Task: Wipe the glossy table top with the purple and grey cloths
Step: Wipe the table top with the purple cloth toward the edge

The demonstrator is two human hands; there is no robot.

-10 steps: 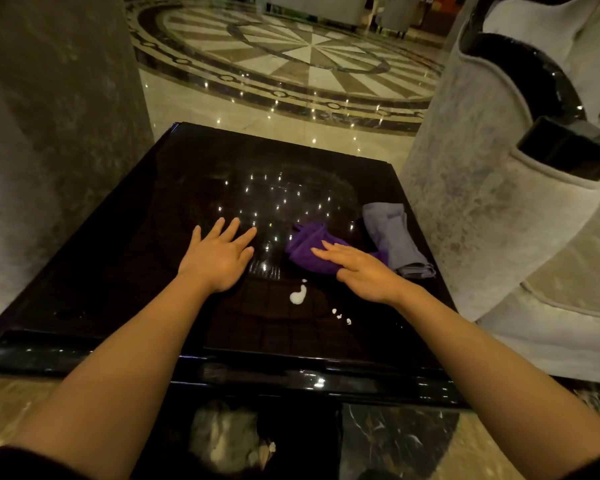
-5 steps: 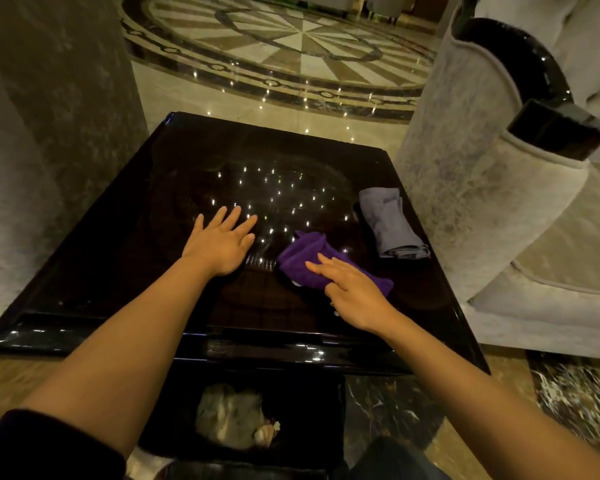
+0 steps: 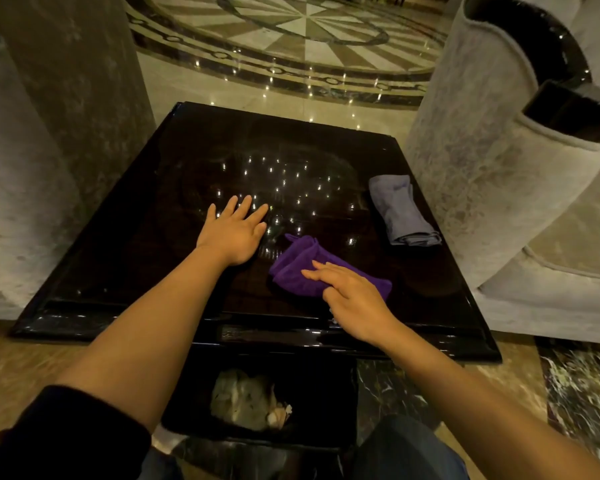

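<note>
The glossy black table top (image 3: 118, 258) fills the middle of the view and mirrors many small ceiling lights. A crumpled purple cloth (image 3: 297, 268) lies near its front right. My right hand (image 3: 352, 299) presses flat on the near part of that cloth, fingers pointing left. My left hand (image 3: 234, 232) rests flat on the bare table just left of the cloth, fingers spread. A folded grey cloth (image 3: 399, 214) lies alone near the right edge, touched by neither hand.
A pale upholstered armchair (image 3: 492, 174) with dark glossy trim stands tight against the table's right side. A grey marble column (image 3: 66, 109) rises at the left. Below the front edge sits a dark bin (image 3: 257, 403) with crumpled waste. Patterned marble floor lies beyond.
My right hand has dragged the purple cloth toward the front edge, over the white blob and droplets that showed a second ago. My left hand stayed flat. The camera view shifted back.
</note>
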